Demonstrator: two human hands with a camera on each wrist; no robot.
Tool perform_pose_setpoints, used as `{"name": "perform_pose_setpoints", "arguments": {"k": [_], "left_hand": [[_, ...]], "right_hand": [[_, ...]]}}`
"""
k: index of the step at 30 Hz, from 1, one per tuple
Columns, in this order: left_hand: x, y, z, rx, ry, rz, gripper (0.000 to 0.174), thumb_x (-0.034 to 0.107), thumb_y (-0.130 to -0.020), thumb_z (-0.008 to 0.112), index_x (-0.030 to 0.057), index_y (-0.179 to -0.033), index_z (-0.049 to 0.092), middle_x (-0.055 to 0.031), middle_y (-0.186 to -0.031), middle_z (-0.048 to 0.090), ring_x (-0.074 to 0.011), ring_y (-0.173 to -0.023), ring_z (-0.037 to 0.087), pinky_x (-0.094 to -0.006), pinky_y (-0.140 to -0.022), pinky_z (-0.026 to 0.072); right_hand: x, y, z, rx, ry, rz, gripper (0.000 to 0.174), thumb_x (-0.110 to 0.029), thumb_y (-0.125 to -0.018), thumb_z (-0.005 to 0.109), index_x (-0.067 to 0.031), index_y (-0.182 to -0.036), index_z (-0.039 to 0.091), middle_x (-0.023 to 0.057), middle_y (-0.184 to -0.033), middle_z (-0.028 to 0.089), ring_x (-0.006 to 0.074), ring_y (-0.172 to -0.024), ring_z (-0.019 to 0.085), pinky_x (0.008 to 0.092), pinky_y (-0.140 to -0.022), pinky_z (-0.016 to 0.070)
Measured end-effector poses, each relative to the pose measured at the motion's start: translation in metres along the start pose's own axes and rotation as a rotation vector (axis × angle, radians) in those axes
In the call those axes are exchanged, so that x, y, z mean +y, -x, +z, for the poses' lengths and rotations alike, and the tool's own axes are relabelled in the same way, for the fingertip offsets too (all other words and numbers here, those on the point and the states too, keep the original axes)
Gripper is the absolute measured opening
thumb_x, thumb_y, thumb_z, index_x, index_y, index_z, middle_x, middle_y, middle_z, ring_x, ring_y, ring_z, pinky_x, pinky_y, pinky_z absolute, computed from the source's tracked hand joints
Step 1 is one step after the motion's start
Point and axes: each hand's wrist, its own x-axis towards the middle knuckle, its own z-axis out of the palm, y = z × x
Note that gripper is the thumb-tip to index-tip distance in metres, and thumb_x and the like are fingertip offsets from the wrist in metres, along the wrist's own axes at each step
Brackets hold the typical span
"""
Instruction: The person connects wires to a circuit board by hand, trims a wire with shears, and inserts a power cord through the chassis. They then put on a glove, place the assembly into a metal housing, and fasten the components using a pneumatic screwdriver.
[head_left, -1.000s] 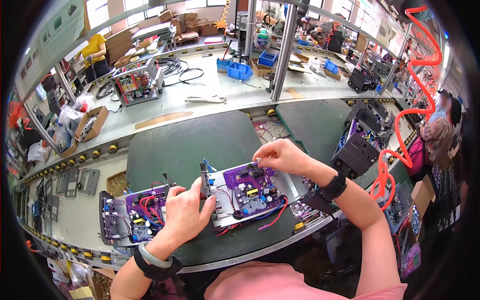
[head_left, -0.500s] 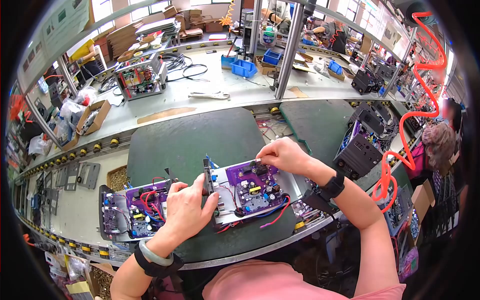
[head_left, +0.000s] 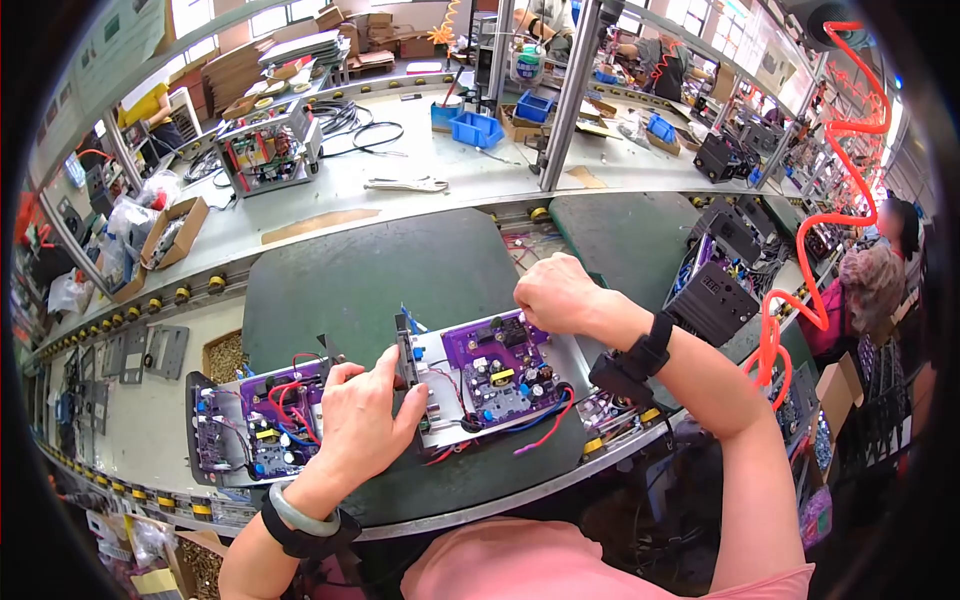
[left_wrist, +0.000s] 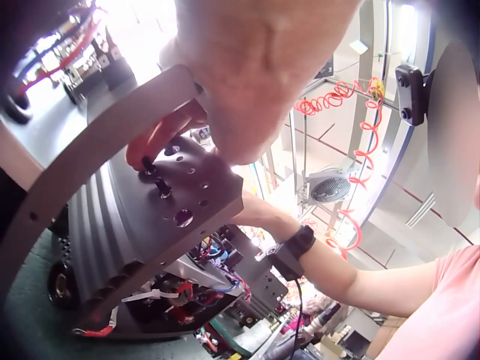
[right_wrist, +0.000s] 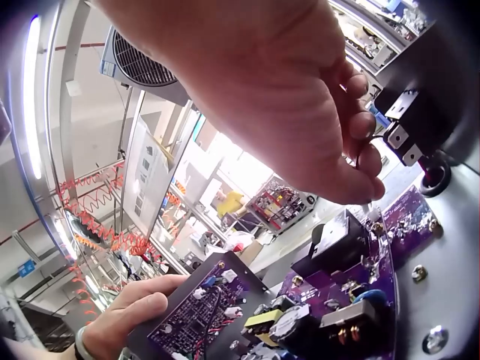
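Note:
My left hand (head_left: pixel 365 415) rests with its fingers against the outer face of a dark front panel (head_left: pixel 404 352); the left wrist view puts a fingertip beside short black shafts on that panel (left_wrist: pixel 124 214). Behind the panel, a metal chassis carries a purple circuit board (head_left: pixel 462 355) with red and blue wires. Over the board's far right corner, my right hand (head_left: pixel 566 296) pinches a small whitish plug (right_wrist: pixel 370 212), mostly covered by thumb and fingers. A thin dark wire runs from those fingers toward a black component (right_wrist: pixel 403 111) on the end plate.
A similar chassis with a purple board (head_left: pixel 262 405) lies left of my left hand. Dark housed units (head_left: pixel 712 305) stand at the right, near a coiled orange hose (head_left: pixel 808 270). Beyond the green mat (head_left: pixel 370 270) are blue bins (head_left: pixel 476 130) and an open-sided unit (head_left: pixel 268 150).
My right hand has turned at the wrist and its fingers have curled in tighter at the board's corner, hiding the small plug from the head view. The left hand stays at the panel.

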Motion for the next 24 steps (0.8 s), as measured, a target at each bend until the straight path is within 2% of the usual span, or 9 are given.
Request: {"name": "perform_pose_setpoints", "arguments": {"k": [2, 8, 12, 14, 16, 18, 20, 22, 24], "left_hand": [[0.0, 0.001, 0.001, 0.002, -0.01, 0.002, 0.047, 0.024, -0.085, 0.063, -0.004, -0.122, 0.055, -0.009, -0.076, 0.069, -0.0242, -0.072, 0.066, -0.0377, -0.088, 0.0414], [0.0, -0.001, 0.0, -0.005, -0.011, 0.001, 0.046, 0.024, -0.085, 0.063, -0.004, -0.121, 0.056, -0.009, -0.076, 0.069, -0.0242, -0.073, 0.066, -0.038, -0.089, 0.0413], [0.0, 0.0, 0.0, -0.002, 0.005, -0.003, 0.046, 0.024, -0.086, 0.062, -0.004, -0.121, 0.055, -0.009, -0.076, 0.069, -0.0241, -0.073, 0.066, -0.0384, -0.09, 0.0412], [0.0, -0.001, 0.0, -0.003, 0.012, -0.003, 0.046, 0.024, -0.086, 0.062, -0.004, -0.122, 0.055, -0.0091, -0.077, 0.069, -0.024, -0.073, 0.066, -0.0385, -0.09, 0.0411], [-0.001, 0.0, 0.001, -0.002, 0.001, -0.001, 0.046, 0.024, -0.086, 0.062, -0.004, -0.121, 0.055, -0.0094, -0.077, 0.068, -0.0239, -0.073, 0.066, -0.0385, -0.091, 0.041], [-0.001, 0.0, 0.001, 0.002, 0.002, 0.004, 0.046, 0.023, -0.086, 0.062, -0.004, -0.121, 0.055, -0.0096, -0.077, 0.068, -0.0239, -0.073, 0.066, -0.0386, -0.09, 0.041], [-0.001, 0.0, 0.001, -0.002, 0.002, 0.011, 0.045, 0.023, -0.086, 0.063, -0.0041, -0.121, 0.055, -0.0097, -0.077, 0.068, -0.0238, -0.073, 0.066, -0.0386, -0.09, 0.0411], [-0.001, 0.0, 0.001, 0.028, 0.032, 0.03, 0.048, 0.026, -0.086, 0.063, -0.0076, -0.119, 0.055, -0.0126, -0.074, 0.067, -0.0282, -0.069, 0.065, -0.0417, -0.09, 0.042], [-0.001, 0.0, 0.003, 0.026, 0.02, 0.035, 0.047, 0.026, -0.086, 0.063, -0.0073, -0.119, 0.055, -0.0124, -0.074, 0.067, -0.0281, -0.07, 0.065, -0.0417, -0.09, 0.0421]], "right_hand": [[-0.001, -0.005, -0.004, -0.072, 0.013, 0.004, 0.009, -0.009, -0.066, 0.065, -0.0078, -0.072, 0.072, 0.0153, -0.075, 0.069, 0.0324, -0.075, 0.068, 0.0425, -0.066, 0.0519], [-0.009, -0.023, -0.021, -0.274, 0.112, -0.052, 0.01, -0.008, -0.062, 0.063, -0.0037, -0.069, 0.069, 0.0178, -0.072, 0.067, 0.0337, -0.07, 0.067, 0.0428, -0.062, 0.0519], [-0.012, -0.03, -0.019, -0.331, 0.133, -0.053, 0.009, -0.006, -0.062, 0.065, -0.0027, -0.069, 0.069, 0.0168, -0.072, 0.068, 0.033, -0.072, 0.068, 0.0427, -0.061, 0.0535], [-0.013, -0.025, -0.02, -0.317, 0.128, -0.052, 0.008, -0.007, -0.064, 0.065, -0.0022, -0.07, 0.069, 0.0168, -0.073, 0.068, 0.0332, -0.072, 0.069, 0.0428, -0.061, 0.0537], [-0.012, -0.02, -0.019, -0.205, 0.12, 0.019, 0.009, -0.007, -0.065, 0.064, -0.0019, -0.07, 0.069, 0.0175, -0.073, 0.068, 0.0339, -0.072, 0.069, 0.0431, -0.06, 0.0536], [-0.009, -0.016, -0.012, -0.194, 0.106, 0.027, 0.008, -0.007, -0.066, 0.063, -0.0026, -0.071, 0.068, 0.0166, -0.075, 0.068, 0.034, -0.074, 0.068, 0.0441, -0.063, 0.0534], [-0.009, -0.011, 0.001, -0.071, 0.04, 0.008, 0.007, -0.008, -0.066, 0.063, -0.0035, -0.071, 0.066, 0.0143, -0.077, 0.067, 0.0335, -0.078, 0.067, 0.0448, -0.067, 0.0528], [-0.009, -0.01, 0.008, -0.059, 0.043, 0.014, 0.007, -0.008, -0.067, 0.063, -0.0042, -0.071, 0.066, 0.0129, -0.079, 0.067, 0.033, -0.08, 0.067, 0.0447, -0.068, 0.0525], [-0.009, -0.005, 0.012, -0.043, 0.044, 0.029, 0.006, -0.008, -0.067, 0.063, -0.0049, -0.072, 0.065, 0.0116, -0.082, 0.066, 0.0325, -0.083, 0.066, 0.0446, -0.07, 0.0523]]}}
